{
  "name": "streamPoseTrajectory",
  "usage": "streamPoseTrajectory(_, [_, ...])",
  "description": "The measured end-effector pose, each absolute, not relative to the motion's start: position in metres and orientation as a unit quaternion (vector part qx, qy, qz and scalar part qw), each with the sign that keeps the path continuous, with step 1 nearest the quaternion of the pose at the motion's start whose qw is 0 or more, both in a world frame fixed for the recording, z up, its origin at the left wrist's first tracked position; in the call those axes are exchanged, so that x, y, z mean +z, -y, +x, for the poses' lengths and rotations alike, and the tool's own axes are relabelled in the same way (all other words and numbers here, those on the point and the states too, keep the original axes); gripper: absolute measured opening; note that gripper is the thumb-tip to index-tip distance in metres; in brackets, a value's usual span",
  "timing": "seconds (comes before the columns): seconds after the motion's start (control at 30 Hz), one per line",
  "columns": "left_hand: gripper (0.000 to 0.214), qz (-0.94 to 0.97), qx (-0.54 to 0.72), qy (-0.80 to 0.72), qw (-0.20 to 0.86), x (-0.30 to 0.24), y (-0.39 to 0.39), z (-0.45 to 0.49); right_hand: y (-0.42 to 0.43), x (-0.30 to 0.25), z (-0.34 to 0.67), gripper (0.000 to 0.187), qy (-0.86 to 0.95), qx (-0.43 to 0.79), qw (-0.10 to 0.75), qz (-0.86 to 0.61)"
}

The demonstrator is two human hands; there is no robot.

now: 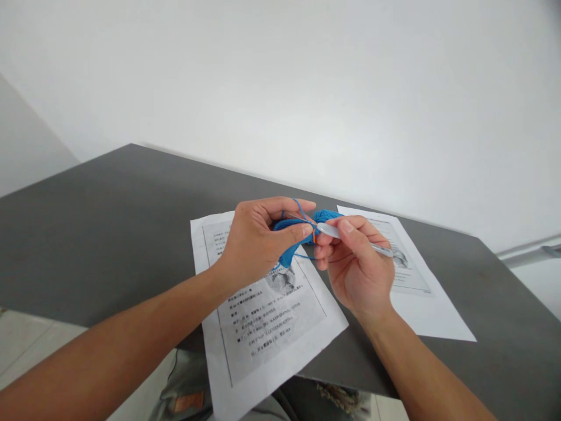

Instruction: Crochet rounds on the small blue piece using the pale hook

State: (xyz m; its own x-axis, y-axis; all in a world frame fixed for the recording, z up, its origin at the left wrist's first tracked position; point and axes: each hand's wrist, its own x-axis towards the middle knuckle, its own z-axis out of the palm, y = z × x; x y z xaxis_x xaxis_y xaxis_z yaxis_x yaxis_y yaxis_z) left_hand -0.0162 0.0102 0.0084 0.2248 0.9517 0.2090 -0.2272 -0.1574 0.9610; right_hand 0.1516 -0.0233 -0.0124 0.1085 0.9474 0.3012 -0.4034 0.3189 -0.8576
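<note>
My left hand pinches a piece of blue crochet work between thumb and fingers. A strand of blue yarn runs up over its index finger. In my right hand is a crochet hook with a pale, thick handle, its tip pointing left into the blue work at the left thumb. A small orange bit shows at the edge of the work. Just behind the hands lies a ball of blue yarn, partly hidden by the fingers.
A printed sheet lies under my left hand and hangs over the table's near edge. Another printed sheet lies to the right, partly behind my right hand. The dark grey table meets a white wall at the back.
</note>
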Motion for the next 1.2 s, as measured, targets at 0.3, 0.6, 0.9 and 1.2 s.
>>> streamPoseTrajectory(0.3, [0.035,0.515,0.566,-0.308,0.566,0.01,-0.004,-0.014,0.025,-0.008,0.149,0.022,0.449,0.519,0.671,-0.282])
streamPoseTrajectory(0.6, [0.033,0.514,0.579,-0.324,0.543,0.009,-0.003,-0.013,0.032,-0.026,0.142,0.009,0.569,0.254,0.713,-0.321])
streamPoseTrajectory(0.9, [0.045,0.474,0.589,-0.307,0.578,0.008,0.0,-0.01,0.038,-0.021,0.157,0.063,0.748,-0.146,0.559,-0.327])
streamPoseTrajectory(1.2, [0.027,0.424,0.558,-0.168,0.693,0.009,-0.004,-0.015,0.035,-0.018,0.154,0.08,0.787,-0.237,0.507,-0.26])
